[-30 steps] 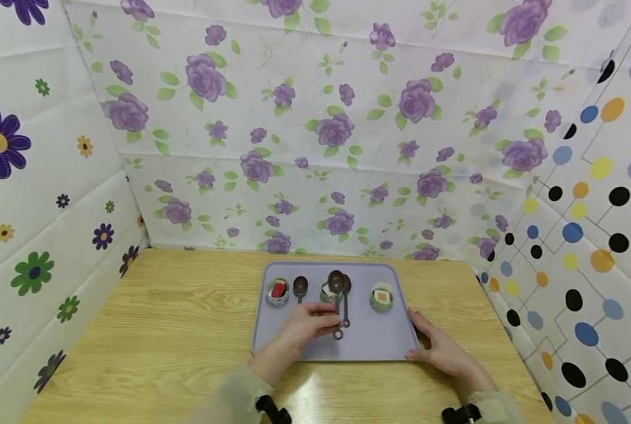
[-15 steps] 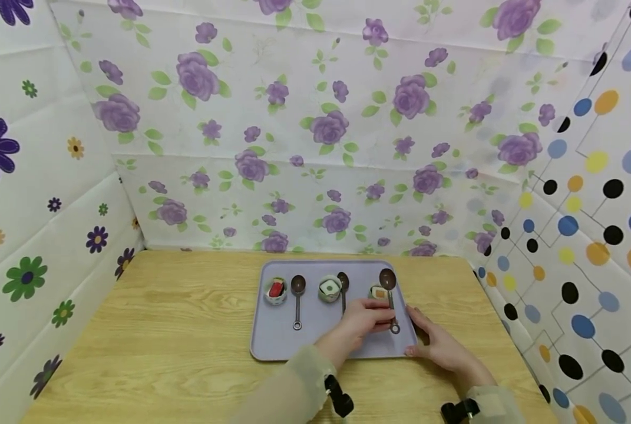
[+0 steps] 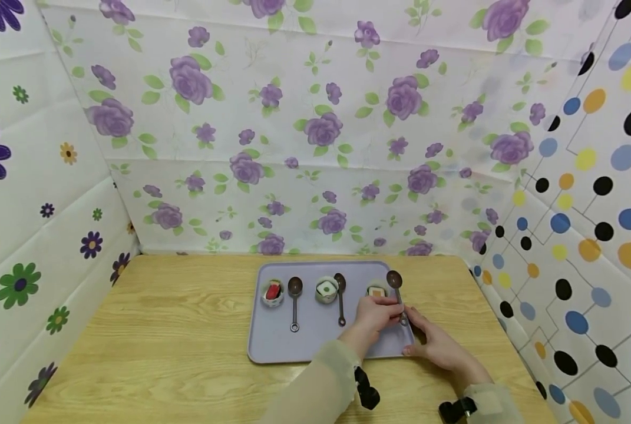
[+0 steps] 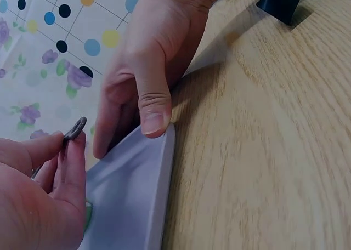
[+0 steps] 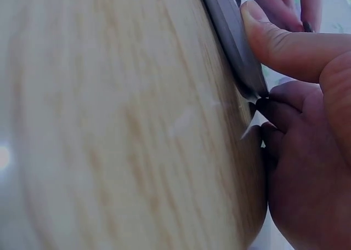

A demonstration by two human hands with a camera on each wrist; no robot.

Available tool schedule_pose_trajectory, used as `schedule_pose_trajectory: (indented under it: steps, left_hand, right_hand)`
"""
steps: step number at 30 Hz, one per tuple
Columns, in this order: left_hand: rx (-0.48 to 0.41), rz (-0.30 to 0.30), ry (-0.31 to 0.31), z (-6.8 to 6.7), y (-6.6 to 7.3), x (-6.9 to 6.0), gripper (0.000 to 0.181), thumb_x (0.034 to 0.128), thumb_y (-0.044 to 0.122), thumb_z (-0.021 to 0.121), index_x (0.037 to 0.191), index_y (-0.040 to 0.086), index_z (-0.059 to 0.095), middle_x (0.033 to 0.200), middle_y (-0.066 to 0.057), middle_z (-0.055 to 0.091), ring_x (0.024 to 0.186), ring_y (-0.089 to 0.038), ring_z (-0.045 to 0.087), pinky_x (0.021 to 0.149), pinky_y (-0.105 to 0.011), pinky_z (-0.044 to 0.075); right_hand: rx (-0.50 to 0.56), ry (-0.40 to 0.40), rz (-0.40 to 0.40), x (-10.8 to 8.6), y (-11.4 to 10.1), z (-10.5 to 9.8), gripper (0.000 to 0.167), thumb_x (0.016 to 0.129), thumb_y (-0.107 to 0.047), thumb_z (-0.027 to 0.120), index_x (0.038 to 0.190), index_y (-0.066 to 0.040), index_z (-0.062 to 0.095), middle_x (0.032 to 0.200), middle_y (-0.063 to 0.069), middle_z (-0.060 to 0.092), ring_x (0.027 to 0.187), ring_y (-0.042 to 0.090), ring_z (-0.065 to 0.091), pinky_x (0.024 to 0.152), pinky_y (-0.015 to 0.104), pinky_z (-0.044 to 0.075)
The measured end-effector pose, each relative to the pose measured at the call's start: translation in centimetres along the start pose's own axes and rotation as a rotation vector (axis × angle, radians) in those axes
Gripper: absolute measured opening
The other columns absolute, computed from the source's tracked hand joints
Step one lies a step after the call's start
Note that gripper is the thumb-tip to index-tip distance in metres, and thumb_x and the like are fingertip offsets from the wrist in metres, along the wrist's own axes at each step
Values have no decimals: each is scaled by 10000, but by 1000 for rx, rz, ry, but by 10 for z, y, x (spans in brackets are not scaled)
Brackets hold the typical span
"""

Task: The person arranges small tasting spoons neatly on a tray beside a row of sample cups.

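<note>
My left hand (image 3: pixel 375 319) pinches the handle of a dark brown spoon (image 3: pixel 395 279) at the right side of the lilac tray (image 3: pixel 278 347). In the left wrist view the spoon's ring end (image 4: pixel 75 128) shows between thumb and fingers. My right hand (image 3: pixel 439 346) grips the tray's near right corner, thumb at the front and fingers along the side. Two more brown spoons lie on the tray, a left spoon (image 3: pixel 295 287) and a middle spoon (image 3: pixel 340 282). Beside the held spoon stands a small cup with a white and orange piece (image 3: pixel 376 292), partly hidden by my left hand.
At the tray's left stands a cup with a red-topped piece (image 3: pixel 273 292). The middle cup (image 3: pixel 326 290) holds a white piece with a green centre. The tray rests on a wooden table (image 3: pixel 177 330), with patterned cloth walls (image 3: pixel 315 147) behind and at both sides.
My left hand has carried the spoon rightward, from above the middle cup, past the right cup, to the tray's right edge. My right hand has stayed at the tray corner.
</note>
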State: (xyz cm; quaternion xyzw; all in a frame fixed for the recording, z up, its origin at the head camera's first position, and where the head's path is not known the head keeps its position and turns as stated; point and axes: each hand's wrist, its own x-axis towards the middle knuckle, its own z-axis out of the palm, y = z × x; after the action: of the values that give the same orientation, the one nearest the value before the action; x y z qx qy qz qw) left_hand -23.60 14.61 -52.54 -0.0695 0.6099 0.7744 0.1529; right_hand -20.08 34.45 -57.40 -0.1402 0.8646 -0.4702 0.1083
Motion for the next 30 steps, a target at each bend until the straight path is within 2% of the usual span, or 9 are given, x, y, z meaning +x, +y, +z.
schedule_pose_trajectory:
  steps: [8, 12, 17, 21, 25, 28, 30]
  left_hand:
    - [-35, -1, 102, 12, -5, 1, 195, 911, -31, 827, 1098, -72, 789, 910, -103, 785, 825, -198, 771, 737, -294, 653]
    - [-64, 6, 150, 17, -7, 0, 193, 915, -43, 815, 1095, -98, 775, 906, -129, 782, 837, -237, 777, 744, -337, 661]
    - [-182, -20, 189, 27, -12, 1, 179, 928, -72, 781, 1095, -129, 755, 930, -200, 778, 865, -305, 786, 768, -392, 668]
    - [-235, -40, 231, 29, -18, 4, 158, 928, -79, 777, 1077, -131, 758, 919, -202, 776, 833, -290, 781, 758, -384, 667]
    - [-219, -47, 309, 28, -23, 8, 106, 896, -78, 806, 1001, -84, 788, 866, -142, 769, 732, -227, 749, 674, -339, 650]
    - [-174, -25, 363, 27, -24, 9, 84, 868, -80, 824, 948, -63, 804, 840, -113, 756, 650, -183, 699, 606, -311, 617]
    - [-154, -23, 388, 26, -24, 9, 79, 856, -79, 835, 922, -43, 813, 833, -86, 747, 640, -162, 675, 602, -297, 601]
  right_hand:
    - [-13, 10, -3, 0, 0, 2, 1088, 864, -239, 911, 1694, -21, 241, 1743, 252, 171, 1613, 453, 62, 1055, -25, 78]
    - [-19, 15, -13, 0, 0, 1, 1082, 866, -223, 910, 1693, -19, 243, 1741, 247, 186, 1610, 462, 67, 1075, -11, 78]
    - [-37, 20, 9, -1, -1, 0, 1091, 868, -272, 909, 1695, -27, 240, 1743, 262, 158, 1609, 456, 85, 1063, -6, 78]
    - [-19, 14, 10, 0, 1, 0, 1090, 866, -267, 910, 1700, -45, 245, 1751, 242, 153, 1615, 444, 58, 1050, -15, 69]
    - [6, 7, 16, 1, 2, 0, 1089, 862, -229, 912, 1700, -42, 242, 1753, 232, 154, 1619, 435, 44, 1053, -17, 67]
    - [9, 11, 20, 1, 3, 1, 1096, 857, -219, 917, 1696, -28, 238, 1750, 238, 157, 1616, 442, 51, 1070, -2, 75]
    - [16, 12, 22, 1, 3, 0, 1098, 855, -211, 917, 1696, -27, 235, 1751, 235, 159, 1616, 442, 48, 1080, 5, 78]
